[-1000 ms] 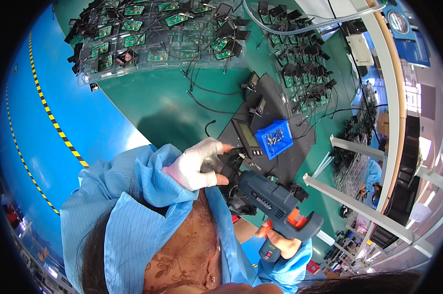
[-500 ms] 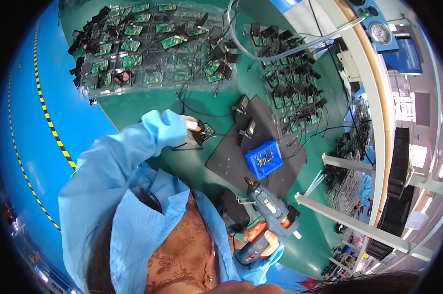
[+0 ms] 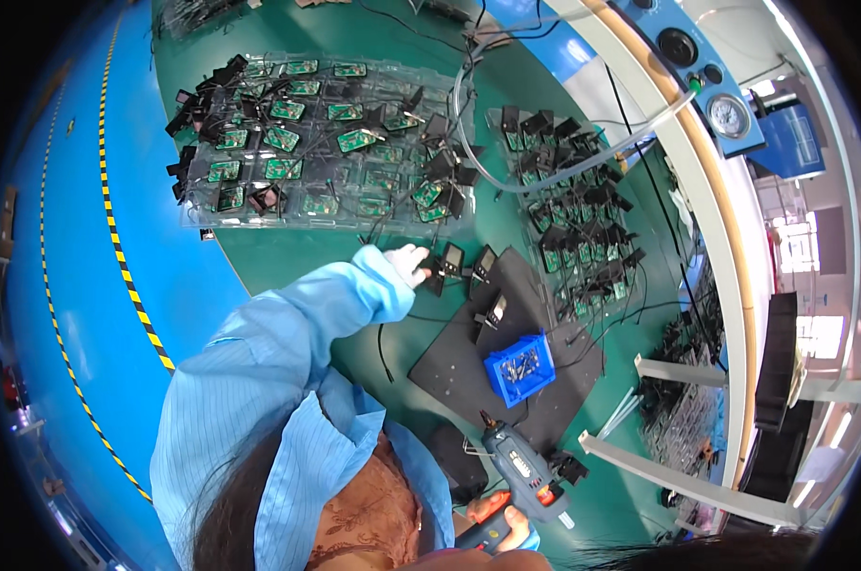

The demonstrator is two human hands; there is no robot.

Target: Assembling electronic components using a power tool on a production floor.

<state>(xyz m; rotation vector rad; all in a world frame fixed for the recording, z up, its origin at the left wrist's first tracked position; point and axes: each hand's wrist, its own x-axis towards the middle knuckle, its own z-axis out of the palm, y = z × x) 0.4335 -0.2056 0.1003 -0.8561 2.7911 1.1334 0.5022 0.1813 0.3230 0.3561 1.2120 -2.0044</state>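
My left hand [image 3: 409, 265], in a white glove, is at the far edge of the black mat. Its fingers are closed at the edge of a small black electronic device [image 3: 451, 259] with a little screen; part of the grip is hidden. Two similar devices, one [image 3: 484, 264] beside it and another [image 3: 492, 311] nearer me, rest on the mat [image 3: 449, 360]. Low at the right, my right hand [image 3: 514, 525] is wrapped round the handle of a grey glue gun [image 3: 524, 468] with an orange trigger. Its nozzle points up and away from me.
A blue bin [image 3: 521, 369] of small metal parts sits on the mat. Clear trays [image 3: 330, 224] of green circuit boards with black casings cover the far green bench, more [image 3: 573, 219] at the right. A clear hose [image 3: 473, 157] loops above; a white frame bar [image 3: 678, 471] crosses at the right.
My left hand has moved away from me and to the right with the device, up beside the others on the mat. The glue gun stays in my right hand; the view has shifted.
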